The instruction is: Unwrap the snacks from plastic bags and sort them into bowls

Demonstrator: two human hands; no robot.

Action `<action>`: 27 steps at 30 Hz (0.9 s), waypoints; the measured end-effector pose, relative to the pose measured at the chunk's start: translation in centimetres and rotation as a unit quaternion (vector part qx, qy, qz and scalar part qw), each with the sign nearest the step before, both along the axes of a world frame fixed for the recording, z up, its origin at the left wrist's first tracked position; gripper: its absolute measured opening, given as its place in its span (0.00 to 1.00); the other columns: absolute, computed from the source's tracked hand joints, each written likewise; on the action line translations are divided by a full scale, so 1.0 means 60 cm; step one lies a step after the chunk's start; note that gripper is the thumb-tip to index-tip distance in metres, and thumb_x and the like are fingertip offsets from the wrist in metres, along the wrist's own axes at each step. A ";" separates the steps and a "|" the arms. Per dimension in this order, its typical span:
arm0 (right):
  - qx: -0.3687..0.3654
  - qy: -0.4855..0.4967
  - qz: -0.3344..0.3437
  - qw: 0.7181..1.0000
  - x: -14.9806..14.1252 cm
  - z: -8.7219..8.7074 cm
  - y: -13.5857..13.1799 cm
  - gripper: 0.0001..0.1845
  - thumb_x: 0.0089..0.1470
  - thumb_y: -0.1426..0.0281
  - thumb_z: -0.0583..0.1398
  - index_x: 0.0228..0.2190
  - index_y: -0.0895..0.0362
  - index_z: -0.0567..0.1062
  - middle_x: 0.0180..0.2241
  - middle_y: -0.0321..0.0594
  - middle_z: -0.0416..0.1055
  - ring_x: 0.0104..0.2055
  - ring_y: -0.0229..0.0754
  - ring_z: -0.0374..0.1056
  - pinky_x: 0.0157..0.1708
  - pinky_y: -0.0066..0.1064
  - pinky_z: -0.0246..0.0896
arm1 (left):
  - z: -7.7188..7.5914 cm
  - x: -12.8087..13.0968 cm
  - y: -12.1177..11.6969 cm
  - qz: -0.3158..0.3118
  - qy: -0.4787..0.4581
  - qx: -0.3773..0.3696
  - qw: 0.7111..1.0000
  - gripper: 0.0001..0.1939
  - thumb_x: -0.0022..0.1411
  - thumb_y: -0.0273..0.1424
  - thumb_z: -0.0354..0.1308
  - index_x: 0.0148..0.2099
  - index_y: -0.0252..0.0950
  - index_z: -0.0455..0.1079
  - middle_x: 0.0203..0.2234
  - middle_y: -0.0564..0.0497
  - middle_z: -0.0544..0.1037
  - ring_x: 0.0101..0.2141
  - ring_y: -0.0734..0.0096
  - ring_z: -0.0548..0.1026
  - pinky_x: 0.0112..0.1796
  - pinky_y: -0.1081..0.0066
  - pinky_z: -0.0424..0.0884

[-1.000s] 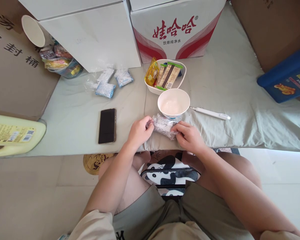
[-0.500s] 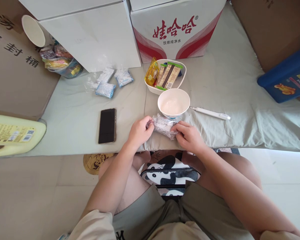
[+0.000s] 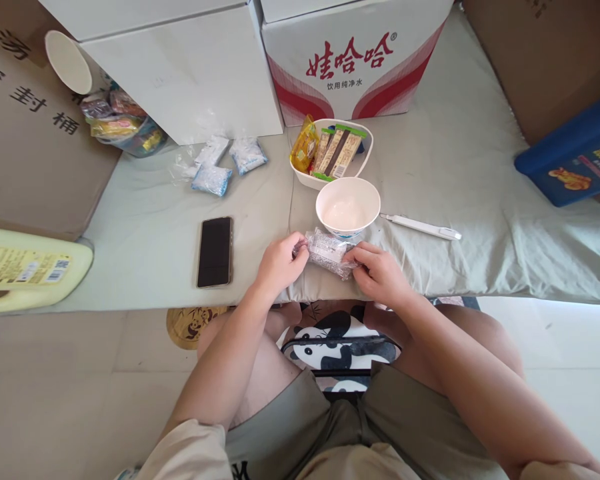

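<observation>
A small clear snack packet (image 3: 326,252) lies at the near edge of the cloth-covered table (image 3: 460,173), gripped at both ends. My left hand (image 3: 279,263) pinches its left end and my right hand (image 3: 380,272) pinches its right end. Just beyond the packet stands a white round bowl (image 3: 349,207) that looks empty. Behind it a white dish (image 3: 364,155) holds several wrapped snack bars.
A black phone (image 3: 215,251) lies left of my hands and a white pen (image 3: 421,227) right of the bowl. Small blue-white packets (image 3: 213,179), a paper cup (image 3: 69,61), a snack bag (image 3: 123,125), cardboard boxes (image 3: 353,57), a yellow jug (image 3: 30,267) and a blue box (image 3: 575,157) ring the table.
</observation>
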State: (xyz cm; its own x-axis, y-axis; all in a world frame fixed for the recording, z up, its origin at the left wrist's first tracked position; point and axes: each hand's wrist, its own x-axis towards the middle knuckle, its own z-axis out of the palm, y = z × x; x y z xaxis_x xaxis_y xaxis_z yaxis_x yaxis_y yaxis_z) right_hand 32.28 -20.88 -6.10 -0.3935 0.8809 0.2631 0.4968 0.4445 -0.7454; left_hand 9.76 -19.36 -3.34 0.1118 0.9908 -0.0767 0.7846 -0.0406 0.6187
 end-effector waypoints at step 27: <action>0.027 0.013 0.004 1.000 0.001 0.000 0.000 0.13 0.50 0.80 0.53 0.31 0.55 0.75 0.30 0.40 0.71 0.32 0.42 0.68 0.32 0.32 0.62 | -0.003 -0.003 0.000 -0.007 -0.007 0.004 1.000 0.08 0.61 0.32 0.50 0.37 0.38 0.70 0.26 0.53 0.77 0.26 0.71 0.70 0.31 0.71 0.63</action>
